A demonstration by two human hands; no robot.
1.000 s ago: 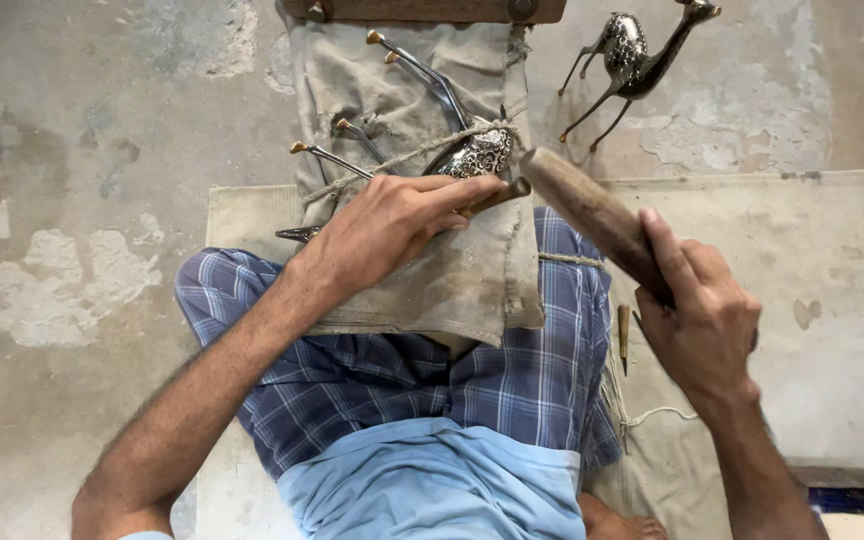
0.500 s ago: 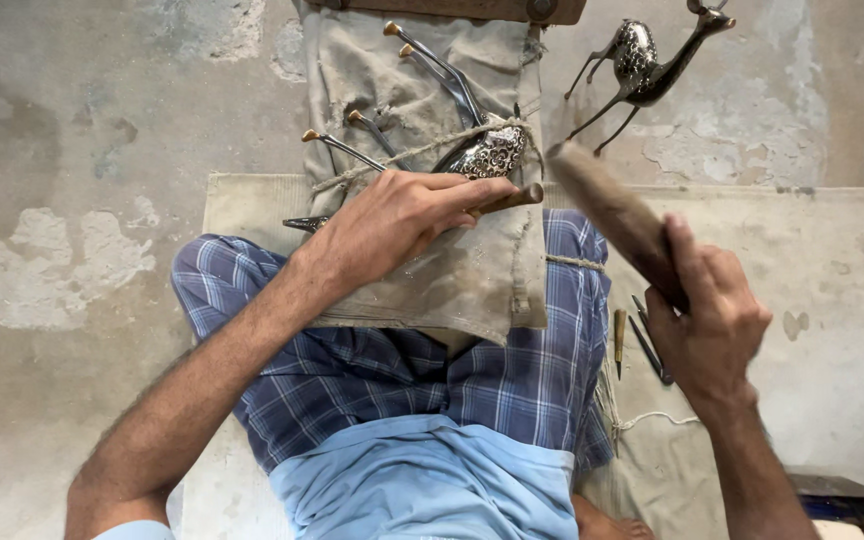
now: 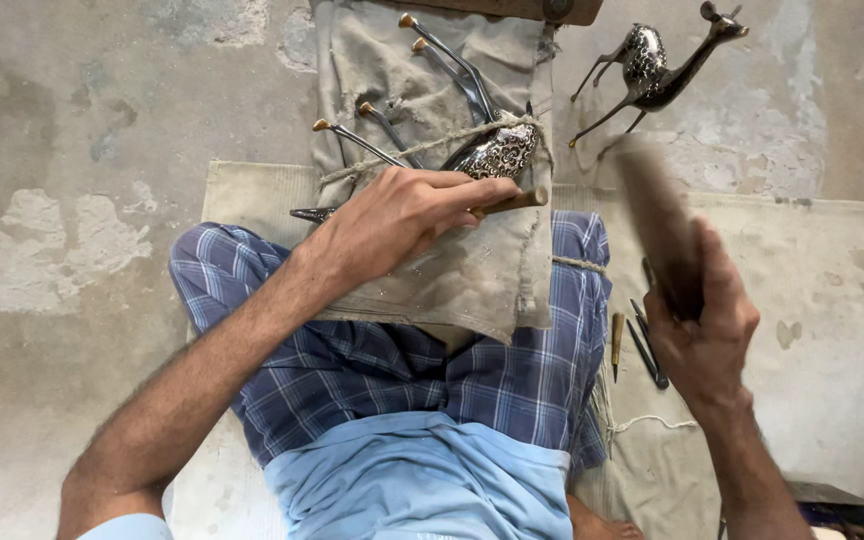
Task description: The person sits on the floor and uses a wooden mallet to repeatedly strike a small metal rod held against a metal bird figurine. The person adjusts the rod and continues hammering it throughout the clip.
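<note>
Metal deer figure [image 3: 497, 152] is lying on its side on a grey cloth [image 3: 472, 270] that is covering the person's lap, and a rough cord [image 3: 402, 150] is crossing over it and seems to be tying it down. Its thin legs [image 3: 392, 130] are pointing to the far left, with small brass-coloured tips.

The left hand [image 3: 407, 215] is resting on the cloth just near of the figure, its fingers closed around a thin chisel [image 3: 512, 200] whose tip is touching the patterned body. The right hand [image 3: 707, 320] is clamped on the handle of a wooden mallet [image 3: 657, 220], which is blurred and raised at the right, apart from the chisel.

I am judging the figure as hard, stiff and rather heavy for its size, with a polished surface that is probably slippery. The body is the strong part; the legs are looking thin and could bend, so holding should be at the body or by pressing it into the soft cloth.

A second deer figure [image 3: 657, 65] is standing on the concrete floor [image 3: 82, 130] at the far right. A few small tools [image 3: 637, 345] are lying on a mat [image 3: 822, 280] at the right, near the right hand.
</note>
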